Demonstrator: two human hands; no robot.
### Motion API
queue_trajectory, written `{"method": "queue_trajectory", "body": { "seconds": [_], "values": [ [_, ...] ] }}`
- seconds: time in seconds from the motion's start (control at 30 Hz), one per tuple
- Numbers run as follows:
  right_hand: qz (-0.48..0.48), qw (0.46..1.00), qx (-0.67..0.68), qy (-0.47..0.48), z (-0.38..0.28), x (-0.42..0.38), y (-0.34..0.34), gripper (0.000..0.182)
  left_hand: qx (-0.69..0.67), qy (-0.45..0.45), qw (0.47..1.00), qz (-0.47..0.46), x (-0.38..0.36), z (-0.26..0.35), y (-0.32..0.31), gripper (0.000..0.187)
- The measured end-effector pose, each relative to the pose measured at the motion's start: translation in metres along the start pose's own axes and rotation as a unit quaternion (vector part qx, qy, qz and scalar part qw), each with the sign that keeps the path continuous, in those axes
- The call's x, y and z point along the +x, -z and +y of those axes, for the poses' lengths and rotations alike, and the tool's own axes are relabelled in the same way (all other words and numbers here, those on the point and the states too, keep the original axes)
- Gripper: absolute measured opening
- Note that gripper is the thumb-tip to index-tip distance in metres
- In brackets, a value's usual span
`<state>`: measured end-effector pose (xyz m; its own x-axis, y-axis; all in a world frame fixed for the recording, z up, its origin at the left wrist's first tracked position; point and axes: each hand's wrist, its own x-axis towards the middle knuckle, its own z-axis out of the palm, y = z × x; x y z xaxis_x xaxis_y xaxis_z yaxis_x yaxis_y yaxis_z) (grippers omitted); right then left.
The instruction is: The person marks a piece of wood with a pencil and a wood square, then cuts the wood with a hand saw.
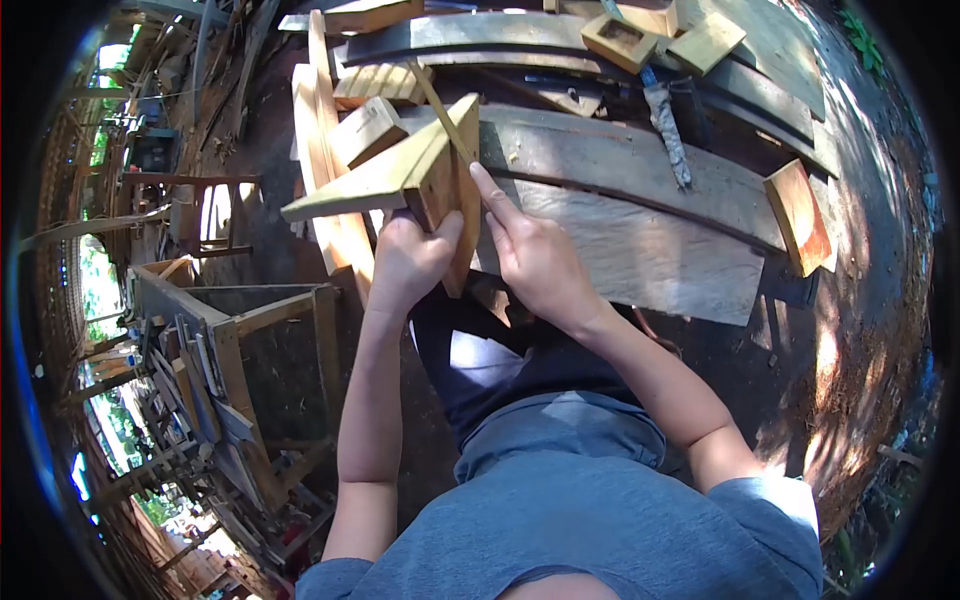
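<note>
My left hand (412, 255) grips a wooden piece of joined boards (385, 172) from below, its thumb up against the block part. The piece is held tilted above my lap, with a pointed end to the left and an upright board on the right. My right hand (545, 262) is closed just to the right of it, index finger stretched along a thin light stick (438, 105). That stick slants up and left across the upright board. Its lower end is hidden by my fingers, and its exact kind cannot be made out.
A slatted plank bench (640, 165) spans the front. On it are a hollow wooden box (618, 42), a wooden block (706, 43), a tool with a wrapped handle (665, 130) and a curved wooden piece (798, 215). Left stands a wooden frame (272, 312) with scrap wood (200, 385).
</note>
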<state>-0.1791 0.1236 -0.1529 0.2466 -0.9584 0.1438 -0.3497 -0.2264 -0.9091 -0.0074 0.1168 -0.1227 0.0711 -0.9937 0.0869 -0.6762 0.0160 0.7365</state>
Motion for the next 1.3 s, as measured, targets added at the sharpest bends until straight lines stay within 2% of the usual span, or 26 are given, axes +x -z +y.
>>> {"method": "queue_trajectory", "body": {
  "seconds": [0.07, 0.13, 0.2, 0.27, 0.33, 0.37, 0.4, 0.47, 0.57, 0.6, 0.67, 0.73, 0.77, 0.8, 0.9, 0.97, 1.0, 1.07, 1.1, 1.13, 1.2, 1.27, 1.3],
  "values": [
    [-0.044, 0.998, -0.005, -0.055, -0.005, 0.009, 0.009, 0.052, 0.083, -0.017, 0.987, -0.134, -0.002, -0.003, 0.009, 0.027],
    [-0.007, 0.999, 0.023, -0.037, 0.015, 0.038, 0.000, 0.049, 0.075, -0.029, 0.990, -0.112, -0.003, 0.001, 0.005, 0.029],
    [-0.048, 0.994, -0.001, -0.100, 0.017, 0.067, 0.003, 0.050, 0.065, 0.070, 0.993, -0.074, -0.001, 0.010, 0.002, 0.030],
    [-0.053, 0.994, 0.017, -0.093, 0.012, 0.053, 0.006, 0.050, 0.103, 0.058, 0.990, -0.071, 0.001, 0.004, 0.003, 0.033],
    [-0.072, 0.995, 0.015, -0.075, -0.006, 0.019, 0.011, 0.051, 0.018, 0.059, 0.996, -0.066, 0.000, 0.011, 0.002, 0.035],
    [-0.030, 0.999, 0.033, -0.018, -0.005, 0.008, 0.006, 0.049, 0.000, 0.055, 0.997, -0.046, -0.001, 0.009, 0.000, 0.035],
    [-0.034, 0.998, 0.036, -0.029, -0.004, 0.008, 0.005, 0.049, 0.014, 0.090, 0.992, -0.085, -0.002, 0.016, 0.003, 0.035],
    [-0.029, 0.997, 0.049, -0.049, 0.001, 0.031, 0.007, 0.050, 0.102, 0.016, 0.987, -0.123, -0.002, 0.014, 0.009, 0.035],
    [-0.033, 0.996, 0.031, -0.081, 0.019, 0.058, 0.000, 0.050, 0.049, 0.055, 0.994, -0.082, -0.002, 0.018, 0.004, 0.032],
    [-0.026, 0.996, 0.020, -0.088, 0.022, 0.065, -0.002, 0.050, 0.045, 0.034, 0.998, -0.042, -0.002, 0.008, -0.003, 0.029],
    [-0.042, 0.996, 0.018, -0.076, 0.008, 0.038, 0.003, 0.052, 0.052, -0.070, 0.996, -0.015, -0.002, 0.012, -0.004, 0.024],
    [-0.081, 0.993, 0.015, -0.082, -0.009, 0.017, 0.013, 0.051, 0.057, -0.067, 0.995, -0.049, -0.001, 0.011, 0.000, 0.022],
    [-0.068, 0.993, 0.035, -0.085, -0.004, 0.017, 0.010, 0.050, 0.065, -0.065, 0.992, -0.083, -0.004, 0.011, 0.003, 0.019],
    [-0.051, 0.994, 0.054, -0.084, 0.004, 0.028, 0.008, 0.050, 0.128, -0.096, 0.983, -0.089, -0.005, 0.011, 0.005, 0.015],
    [-0.044, 0.994, 0.045, -0.093, 0.017, 0.051, 0.002, 0.049, 0.140, -0.085, 0.983, -0.085, -0.005, 0.016, 0.004, 0.018],
    [-0.037, 0.996, 0.037, -0.069, 0.015, 0.045, 0.002, 0.050, 0.014, 0.001, 1.000, -0.023, -0.003, 0.015, -0.001, 0.023],
    [-0.080, 0.991, 0.037, -0.102, -0.003, 0.031, 0.012, 0.051, 0.012, 0.000, 1.000, -0.020, 0.001, 0.016, -0.002, 0.023],
    [-0.046, 0.997, 0.045, -0.046, -0.006, 0.012, 0.010, 0.053, -0.009, 0.016, 0.999, -0.033, -0.003, 0.018, -0.003, 0.028],
    [-0.071, 0.994, 0.047, -0.063, -0.008, 0.015, 0.014, 0.052, 0.010, 0.106, 0.992, -0.064, -0.004, 0.016, -0.001, 0.027],
    [-0.092, 0.992, 0.048, -0.076, -0.009, 0.027, 0.018, 0.051, 0.001, 0.103, 0.992, -0.077, -0.003, 0.028, 0.002, 0.029],
    [-0.073, 0.993, 0.059, -0.066, -0.002, 0.048, 0.010, 0.049, -0.051, 0.087, 0.994, -0.040, -0.006, 0.012, 0.000, 0.030],
    [-0.029, 0.997, 0.056, -0.036, 0.010, 0.066, 0.001, 0.048, -0.013, 0.072, 0.996, -0.046, -0.006, 0.008, 0.000, 0.031],
    [-0.072, 0.993, 0.032, -0.088, -0.004, 0.062, 0.010, 0.048, 0.023, 0.059, 0.996, -0.054, -0.004, 0.009, 0.000, 0.033]
  ]
}}
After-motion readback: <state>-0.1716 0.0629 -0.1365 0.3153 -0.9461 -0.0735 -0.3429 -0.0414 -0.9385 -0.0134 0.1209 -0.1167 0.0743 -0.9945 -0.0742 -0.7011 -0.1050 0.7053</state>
